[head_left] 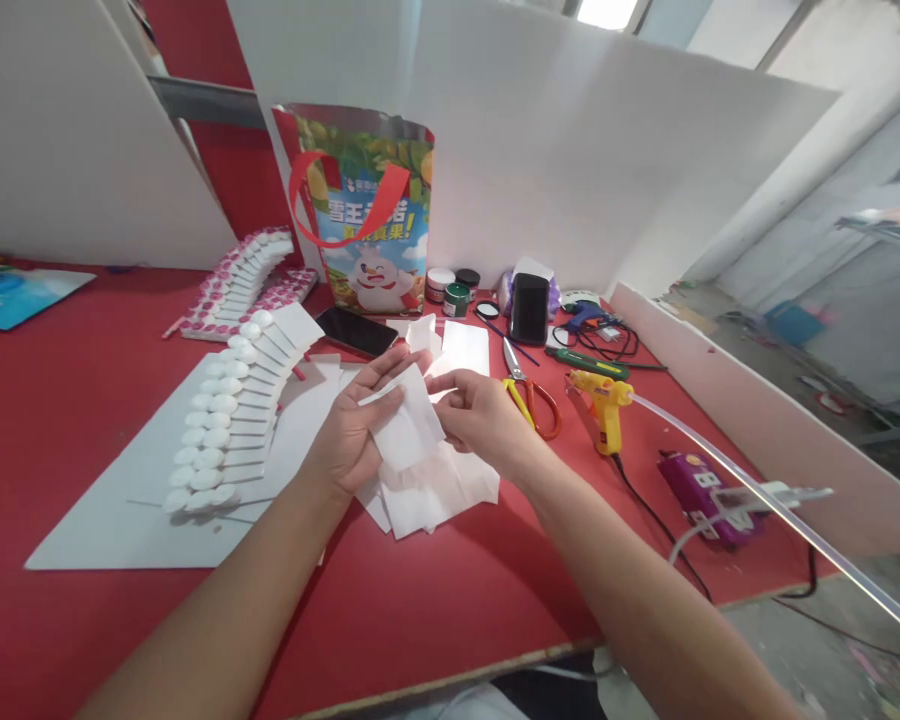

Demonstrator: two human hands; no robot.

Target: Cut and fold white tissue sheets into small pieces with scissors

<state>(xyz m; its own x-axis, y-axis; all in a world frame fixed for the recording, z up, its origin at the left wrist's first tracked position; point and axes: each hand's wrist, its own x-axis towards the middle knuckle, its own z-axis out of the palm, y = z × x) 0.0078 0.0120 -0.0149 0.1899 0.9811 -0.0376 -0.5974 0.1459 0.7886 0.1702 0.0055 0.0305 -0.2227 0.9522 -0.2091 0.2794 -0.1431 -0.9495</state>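
Observation:
A small white sheet (pixel 407 425) is pinched under the thumb of my left hand (pixel 354 425), held above the table. My right hand (pixel 484 415) is at the right edge of this sheet, its fingers curled together; whether they grip it is hidden. More thin white sheets (pixel 439 490) lie loosely on the red table below both hands. To the left, a curved row of white round pads on sticks (pixel 221 420) rests on white boards (pixel 112 500). Scissors (pixel 529 395) with yellow and orange handles lie right of my right hand.
A printed bag (pixel 375 220) with red handles stands at the back, near small jars (pixel 456 298) and a black phone (pixel 356 331). On the right are a yellow glue gun (pixel 606 405) with a long clear stick and a purple box (pixel 709 495) with cables.

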